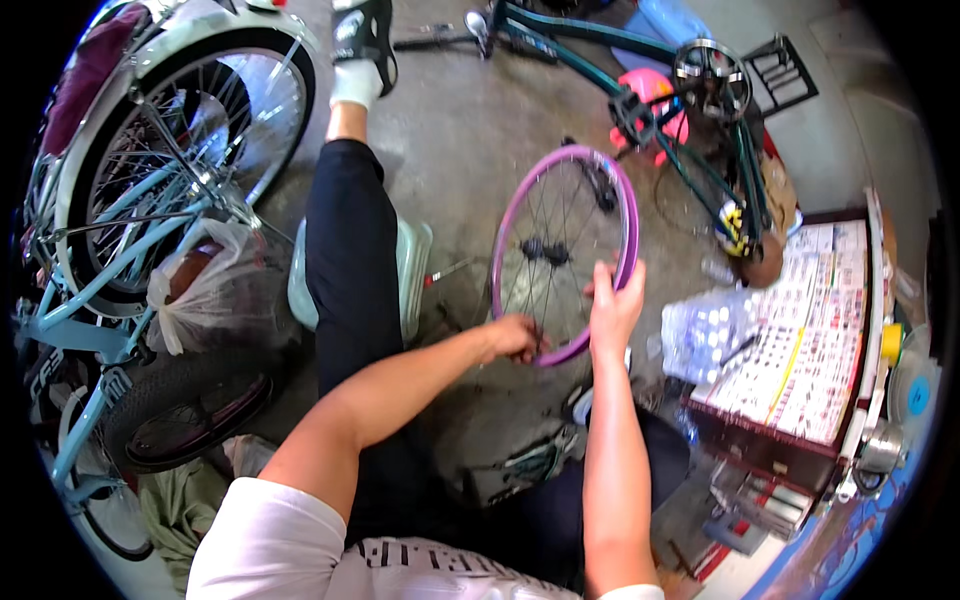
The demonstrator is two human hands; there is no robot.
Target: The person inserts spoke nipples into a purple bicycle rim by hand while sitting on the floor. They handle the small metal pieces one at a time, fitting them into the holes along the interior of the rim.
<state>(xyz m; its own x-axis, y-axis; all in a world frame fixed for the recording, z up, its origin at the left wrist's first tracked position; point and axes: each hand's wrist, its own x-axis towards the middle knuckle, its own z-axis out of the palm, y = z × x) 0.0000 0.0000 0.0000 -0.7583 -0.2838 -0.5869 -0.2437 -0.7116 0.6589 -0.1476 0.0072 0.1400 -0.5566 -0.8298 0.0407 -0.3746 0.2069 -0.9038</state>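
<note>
A bicycle wheel (632, 225) with a purple rim, thin spokes and a black hub stands tilted in front of me, no tyre on its rim. My right hand (615, 300) is closed on the rim's right side, thumb on the inner face. At the lower edge of the wheel, my left hand (513, 338) has its fingers curled together by the spokes, touching or very close to the rim. What those fingers pinch is too small to make out; a thin dark piece shows beside them.
A pale blue bicycle (80, 320) stands at the left, near a loose tyred wheel (190, 405) and a plastic bag (215, 290). A dark green bicycle frame (580, 35) lies far right. Nearer are a plastic bottle pack (705, 335) and a sheet-covered cabinet (815, 350).
</note>
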